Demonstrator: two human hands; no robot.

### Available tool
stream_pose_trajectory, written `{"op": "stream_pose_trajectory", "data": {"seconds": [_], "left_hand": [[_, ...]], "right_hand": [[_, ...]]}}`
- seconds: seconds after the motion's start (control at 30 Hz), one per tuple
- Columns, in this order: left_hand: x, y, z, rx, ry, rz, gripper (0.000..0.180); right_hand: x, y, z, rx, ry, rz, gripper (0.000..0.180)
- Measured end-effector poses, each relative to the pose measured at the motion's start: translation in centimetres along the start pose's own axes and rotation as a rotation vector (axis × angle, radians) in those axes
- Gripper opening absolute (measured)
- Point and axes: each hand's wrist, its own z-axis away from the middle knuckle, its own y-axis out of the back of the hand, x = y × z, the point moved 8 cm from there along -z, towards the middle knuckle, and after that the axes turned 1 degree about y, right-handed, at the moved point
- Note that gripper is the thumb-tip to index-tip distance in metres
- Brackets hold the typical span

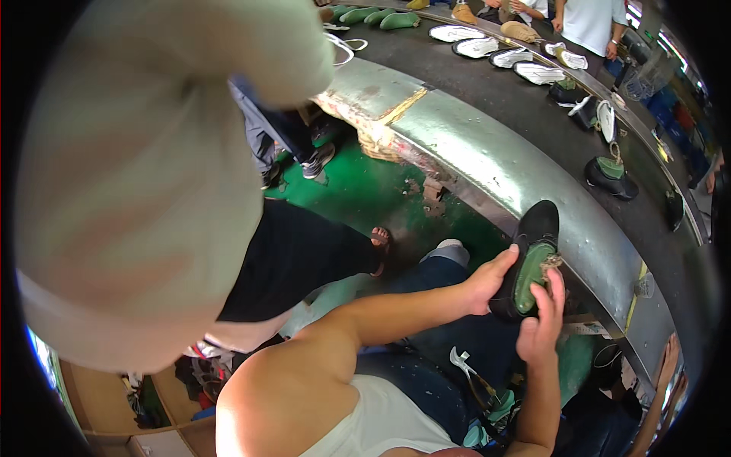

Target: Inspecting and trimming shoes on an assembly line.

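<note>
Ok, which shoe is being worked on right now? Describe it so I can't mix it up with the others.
Find the curved metal conveyor with its dark belt of shoes. At its near edge, off the belt, the left hand grips a black shoe and the right hand touches its opening. It alone is held in hands, with a green last showing inside.

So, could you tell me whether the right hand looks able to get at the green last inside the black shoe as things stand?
Probably yes: the right hand is already at the green last, its fingers on the opening of the black shoe, which the left hand holds; nothing lies between.
</note>
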Motion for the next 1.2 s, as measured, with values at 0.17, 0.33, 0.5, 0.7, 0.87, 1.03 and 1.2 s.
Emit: {"op": "stream_pose_trajectory", "data": {"seconds": [0.17, 0.33, 0.5, 0.7, 0.87, 1.03, 1.2], "left_hand": [[0.7, 0.9, -1.6, -0.043, 0.067, -0.084, 0.076], [3.7, -0.4, -5.4, -0.001, 0.055, -0.240, 0.073], [5.4, -3.0, -14.3, 0.051, -0.056, -0.322, 0.068], [15.4, -4.4, -31.4, 0.341, -0.112, -0.561, 0.074], [12.0, -3.6, -35.8, 0.424, -0.294, -1.232, 0.086], [13.0, -2.4, -37.5, 0.373, -0.439, -1.076, 0.085], [14.4, -2.1, -35.3, 0.438, -0.530, -1.279, 0.080]], "right_hand": [[12.9, 7.2, -0.3, -0.017, -0.277, 0.435, 0.039], [22.9, 11.0, 2.4, -0.059, -0.483, 0.842, 0.058], [23.8, 12.3, 5.3, 0.021, -0.498, 0.708, 0.061], [22.3, 12.5, 4.8, 0.046, -0.473, 0.632, 0.062], [23.0, 12.5, 5.1, 0.038, -0.517, 0.647, 0.062], [23.0, 12.3, 4.6, 0.056, -0.487, 0.642, 0.059], [23.0, 11.9, 4.4, 0.085, -0.433, 0.634, 0.056]]}}
